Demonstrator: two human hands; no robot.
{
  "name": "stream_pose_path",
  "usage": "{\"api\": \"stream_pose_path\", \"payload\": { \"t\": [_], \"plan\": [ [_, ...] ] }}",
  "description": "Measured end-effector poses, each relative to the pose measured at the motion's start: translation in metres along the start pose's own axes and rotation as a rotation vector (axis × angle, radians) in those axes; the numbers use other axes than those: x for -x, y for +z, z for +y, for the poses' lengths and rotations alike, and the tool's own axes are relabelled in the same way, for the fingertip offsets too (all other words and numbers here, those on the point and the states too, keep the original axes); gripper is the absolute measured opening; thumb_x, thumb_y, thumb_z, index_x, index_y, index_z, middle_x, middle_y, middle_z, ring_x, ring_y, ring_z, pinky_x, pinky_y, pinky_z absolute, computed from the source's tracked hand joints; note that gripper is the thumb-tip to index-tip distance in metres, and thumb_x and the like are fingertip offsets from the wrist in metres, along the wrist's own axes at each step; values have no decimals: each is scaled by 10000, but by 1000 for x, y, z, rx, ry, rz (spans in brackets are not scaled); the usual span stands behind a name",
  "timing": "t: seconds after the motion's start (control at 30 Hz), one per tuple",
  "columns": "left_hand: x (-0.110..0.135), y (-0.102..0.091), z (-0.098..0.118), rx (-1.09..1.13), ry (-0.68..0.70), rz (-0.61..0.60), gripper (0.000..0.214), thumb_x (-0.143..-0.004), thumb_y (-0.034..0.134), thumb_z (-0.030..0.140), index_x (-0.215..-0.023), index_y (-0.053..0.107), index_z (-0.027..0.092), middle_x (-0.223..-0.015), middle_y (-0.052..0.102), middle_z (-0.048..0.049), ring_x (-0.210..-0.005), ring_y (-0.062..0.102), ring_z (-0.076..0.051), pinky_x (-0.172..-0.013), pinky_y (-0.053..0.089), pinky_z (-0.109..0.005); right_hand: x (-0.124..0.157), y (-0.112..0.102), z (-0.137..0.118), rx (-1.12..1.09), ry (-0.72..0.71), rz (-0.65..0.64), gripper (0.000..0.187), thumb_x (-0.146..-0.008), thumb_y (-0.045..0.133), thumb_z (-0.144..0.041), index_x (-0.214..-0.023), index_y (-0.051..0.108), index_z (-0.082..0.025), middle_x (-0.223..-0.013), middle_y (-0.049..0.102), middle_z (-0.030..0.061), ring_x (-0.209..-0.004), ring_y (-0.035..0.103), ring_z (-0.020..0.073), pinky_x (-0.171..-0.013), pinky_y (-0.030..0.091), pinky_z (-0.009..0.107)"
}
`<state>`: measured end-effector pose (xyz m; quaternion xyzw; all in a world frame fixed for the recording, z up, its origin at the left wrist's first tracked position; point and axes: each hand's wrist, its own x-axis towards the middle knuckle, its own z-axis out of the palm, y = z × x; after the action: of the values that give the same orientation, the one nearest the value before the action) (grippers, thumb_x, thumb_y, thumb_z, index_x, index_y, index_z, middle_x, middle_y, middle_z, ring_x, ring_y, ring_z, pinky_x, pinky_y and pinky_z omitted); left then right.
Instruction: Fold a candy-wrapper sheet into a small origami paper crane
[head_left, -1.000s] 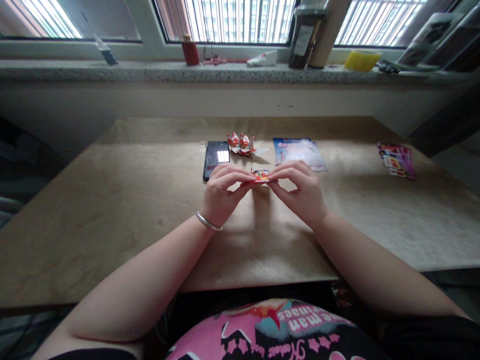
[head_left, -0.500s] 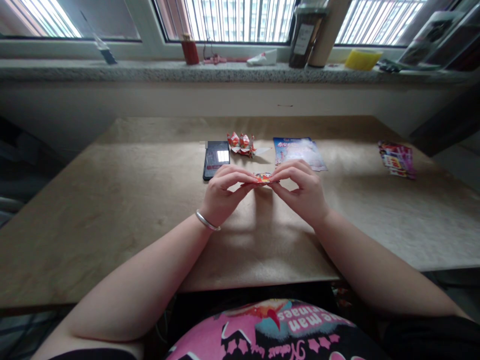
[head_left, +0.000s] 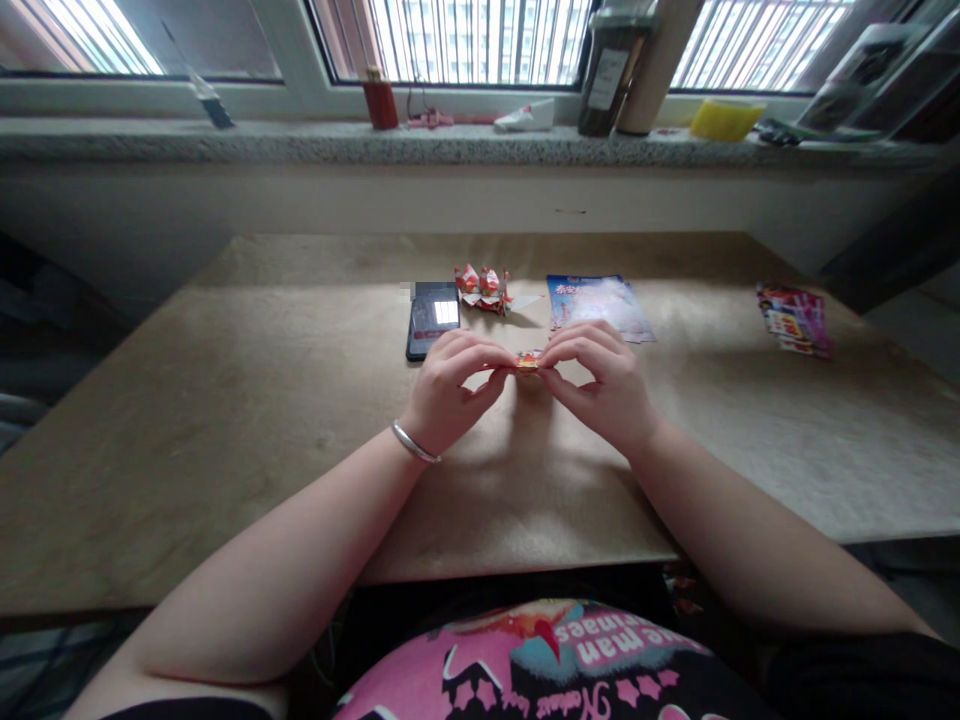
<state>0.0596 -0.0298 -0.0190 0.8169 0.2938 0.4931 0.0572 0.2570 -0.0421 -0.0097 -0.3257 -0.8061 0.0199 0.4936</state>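
1. Head view: my left hand (head_left: 455, 372) and right hand (head_left: 604, 380) pinch opposite ends of the red paper piece (head_left: 527, 362) over the desk (head_left: 247, 400);
2. I judge this a folding step; next calls for even pressure from both sides.

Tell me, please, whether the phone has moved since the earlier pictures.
No; the phone lies in the same place relative to the far edge of the table.

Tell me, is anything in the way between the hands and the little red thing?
No, nothing visible is: the left hand and the right hand pinch the small red piece from either side. The phone lies beyond the left hand, the blue sheets beyond the right; neither comes between.
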Motion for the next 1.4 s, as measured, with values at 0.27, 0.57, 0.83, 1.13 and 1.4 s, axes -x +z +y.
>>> {"api": "stream_pose_path", "payload": {
  "t": [0.27, 0.57, 0.83, 1.13, 1.4],
  "plan": [
    [2, 2, -2, -42, 45, 0, 36, -804, 643, 239, -772, 645, 223, -804, 675, 5, -759, 593, -134, -862, 450, -345, 2, 4, -2, -28, 15, -46, 74, -781, 635, -202, -809, 617, -267, -823, 677, 11, -854, 610, 188, -819, 489, 386],
    [2, 2, -1, -70, 38, -44, 57, -806, 623, 237, -759, 633, 207, -786, 667, 1, -739, 581, -133, -852, 446, -336, 1, 4, -1, -42, 11, -50, 59, -791, 620, -186, -778, 616, -243, -793, 667, 17, -847, 604, 184, -816, 487, 375],
    [1, 1, 0, -125, 80, -89, 43, -812, 622, 233, -781, 640, 210, -790, 663, 4, -742, 569, -133, -877, 429, -343, 2, 6, -2, 8, -22, -88, 61, -789, 626, -181, -781, 614, -240, -816, 680, 18, -889, 600, 184, -824, 490, 365],
    [1, 1, 0, -176, 45, -108, 62, -804, 612, 232, -751, 629, 205, -779, 655, 2, -748, 562, -142, -855, 433, -339, 1, 6, -1, -3, -8, -88, 64, -792, 609, -186, -763, 611, -244, -802, 676, 12, -866, 609, 179, -815, 489, 365],
    [1, 0, 3, -247, 52, -146, 109, -821, 592, 249, -726, 621, 205, -756, 654, 6, -748, 551, -147, -862, 422, -344, 3, 7, -3, 22, -4, -116, 56, -795, 606, -188, -771, 616, -237, -815, 677, 19, -873, 604, 179, -836, 490, 359]
  ]
}}
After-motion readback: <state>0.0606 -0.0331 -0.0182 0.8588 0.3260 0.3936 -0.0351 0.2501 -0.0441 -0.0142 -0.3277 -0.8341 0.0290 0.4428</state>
